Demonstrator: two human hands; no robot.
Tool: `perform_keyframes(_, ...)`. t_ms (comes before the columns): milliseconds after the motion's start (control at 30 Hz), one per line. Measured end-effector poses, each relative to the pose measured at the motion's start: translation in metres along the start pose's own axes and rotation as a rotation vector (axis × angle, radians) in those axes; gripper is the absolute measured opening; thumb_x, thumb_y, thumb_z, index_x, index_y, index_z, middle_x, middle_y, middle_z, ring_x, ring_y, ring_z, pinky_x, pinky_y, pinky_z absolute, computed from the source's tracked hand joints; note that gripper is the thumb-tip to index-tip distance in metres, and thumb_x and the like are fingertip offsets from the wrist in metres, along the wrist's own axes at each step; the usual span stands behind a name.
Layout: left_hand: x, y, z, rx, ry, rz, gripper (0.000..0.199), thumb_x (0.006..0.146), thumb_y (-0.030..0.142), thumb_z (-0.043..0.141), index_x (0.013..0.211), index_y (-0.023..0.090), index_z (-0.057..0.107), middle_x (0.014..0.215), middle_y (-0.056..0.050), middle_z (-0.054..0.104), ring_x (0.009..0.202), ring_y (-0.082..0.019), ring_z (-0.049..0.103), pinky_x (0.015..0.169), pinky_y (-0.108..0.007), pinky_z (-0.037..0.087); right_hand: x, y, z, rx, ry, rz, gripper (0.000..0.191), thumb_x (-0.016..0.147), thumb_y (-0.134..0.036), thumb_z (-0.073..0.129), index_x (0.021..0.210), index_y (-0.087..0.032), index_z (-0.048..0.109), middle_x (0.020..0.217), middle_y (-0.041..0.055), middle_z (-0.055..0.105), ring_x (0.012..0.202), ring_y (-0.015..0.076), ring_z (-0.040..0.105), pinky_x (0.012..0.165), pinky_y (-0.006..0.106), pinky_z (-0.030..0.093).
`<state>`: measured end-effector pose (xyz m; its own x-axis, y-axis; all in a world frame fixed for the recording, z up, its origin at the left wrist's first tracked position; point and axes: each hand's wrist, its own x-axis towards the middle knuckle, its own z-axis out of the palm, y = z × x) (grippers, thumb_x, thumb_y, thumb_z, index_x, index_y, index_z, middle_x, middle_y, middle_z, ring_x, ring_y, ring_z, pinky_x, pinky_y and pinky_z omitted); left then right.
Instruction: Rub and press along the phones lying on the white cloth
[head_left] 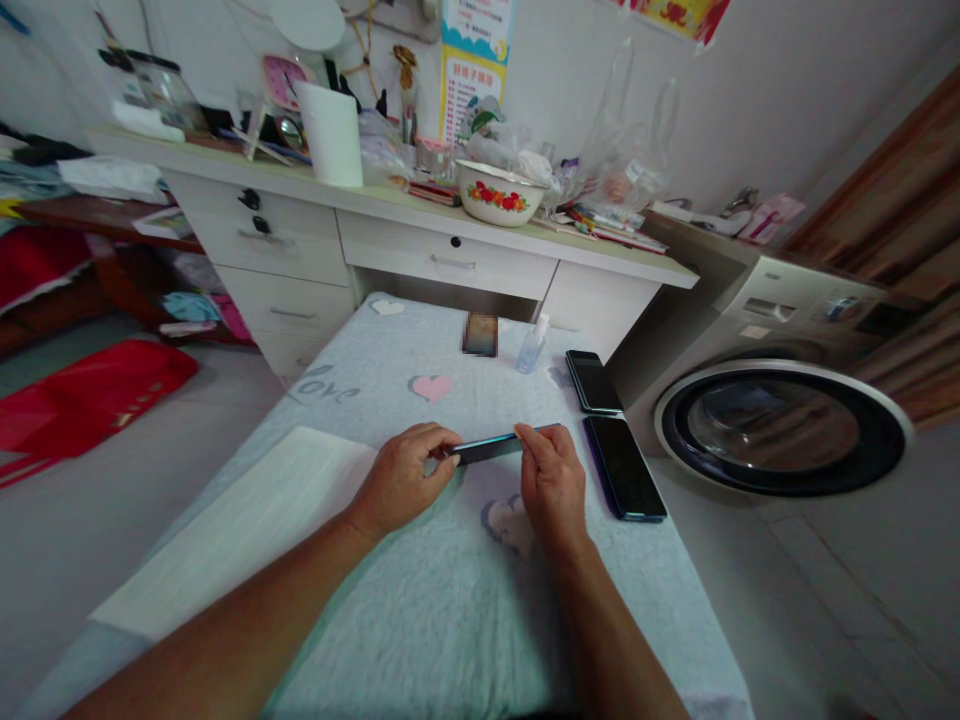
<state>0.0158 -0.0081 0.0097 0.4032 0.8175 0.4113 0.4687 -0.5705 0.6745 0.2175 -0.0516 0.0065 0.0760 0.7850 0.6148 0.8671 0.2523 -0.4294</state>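
Note:
A smartphone point(489, 447) is held edge-on above the cloth-covered table point(420, 620), its thin side facing me. My left hand point(409, 470) pinches its left end between thumb and fingers. At the other end, my right hand point(551, 475) grips it with closed fingers. To the right lie two more dark-screened phones, a smaller one point(594, 382) behind a larger one point(625, 468). A small clear spray bottle point(531, 348) stands farther back, beside a flat, blurred dark rectangle point(480, 335). Under my left forearm is a white sheet point(247, 530).
A white desk point(450, 255) with drawers borders the table's far side. On it are a floral enamel bowl point(501, 195), a white paper roll point(330, 135) and plastic bags point(626, 160). A washing machine point(772, 420) stands right; a red bag point(97, 395) lies on the floor left.

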Motion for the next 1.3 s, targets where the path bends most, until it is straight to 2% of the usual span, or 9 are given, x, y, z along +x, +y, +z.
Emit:
perform_keyframes(167, -0.001, -0.002, 0.0, -0.004, -0.003, 0.006, 0.014, 0.077, 0.011, 0.056, 0.087, 0.019, 0.064, 0.077, 0.0, 0.063, 0.073, -0.014, 0.059, 0.07, -0.026, 0.046, 0.004, 0.01, -0.004, -0.084, 0.069, 0.088, 0.03, 0.093, -0.022, 0.043, 0.106, -0.019, 0.07, 0.084, 0.004, 0.054, 0.074, 0.0143, 0.053, 0.068, 0.025, 0.043)
perform_keyframes(333, -0.002, -0.002, -0.001, 0.007, 0.017, 0.003, 0.013, 0.077, 0.012, 0.056, 0.084, 0.018, 0.063, 0.075, 0.0, 0.062, 0.071, -0.014, 0.059, 0.069, -0.027, 0.045, 0.005, 0.013, -0.004, -0.116, 0.094, 0.106, 0.03, 0.093, -0.022, 0.043, 0.105, -0.018, 0.07, 0.084, 0.004, 0.053, 0.074, 0.0143, 0.053, 0.068, 0.025, 0.043)
perform_keyframes(633, 0.001, 0.002, -0.002, 0.006, 0.018, -0.001, 0.012, 0.077, 0.012, 0.055, 0.083, 0.019, 0.063, 0.075, 0.0, 0.061, 0.072, -0.014, 0.058, 0.069, -0.027, 0.045, -0.004, -0.014, 0.011, 0.027, -0.001, -0.037, 0.033, 0.093, -0.016, 0.038, 0.111, -0.021, 0.065, 0.089, 0.0042, 0.054, 0.076, 0.0132, 0.054, 0.069, 0.023, 0.046)
perform_keyframes(867, -0.001, 0.0, -0.001, -0.008, 0.005, 0.023, 0.011, 0.079, 0.013, 0.054, 0.083, 0.02, 0.062, 0.076, 0.0, 0.061, 0.072, -0.014, 0.057, 0.068, -0.026, 0.045, -0.006, -0.035, 0.017, 0.093, -0.114, -0.116, 0.034, 0.09, -0.012, 0.039, 0.107, -0.025, 0.065, 0.087, 0.004, 0.056, 0.075, 0.0143, 0.055, 0.069, 0.023, 0.047)
perform_keyframes(1133, 0.0, 0.001, 0.001, -0.022, 0.008, 0.03, 0.011, 0.078, 0.011, 0.054, 0.081, 0.018, 0.062, 0.075, 0.0, 0.06, 0.072, -0.014, 0.056, 0.067, -0.026, 0.045, -0.01, -0.044, 0.02, 0.14, -0.183, -0.196, 0.035, 0.092, -0.014, 0.037, 0.117, -0.021, 0.062, 0.092, 0.0066, 0.056, 0.08, 0.0149, 0.057, 0.07, 0.022, 0.048)
perform_keyframes(1300, 0.0, 0.0, 0.001, -0.021, -0.001, 0.034, 0.013, 0.078, 0.011, 0.054, 0.082, 0.019, 0.063, 0.076, 0.0, 0.061, 0.072, -0.014, 0.056, 0.067, -0.026, 0.046, -0.01, -0.043, 0.019, 0.125, -0.179, -0.205, 0.034, 0.093, -0.016, 0.038, 0.118, -0.022, 0.061, 0.091, 0.0062, 0.056, 0.078, 0.0144, 0.057, 0.069, 0.022, 0.048)
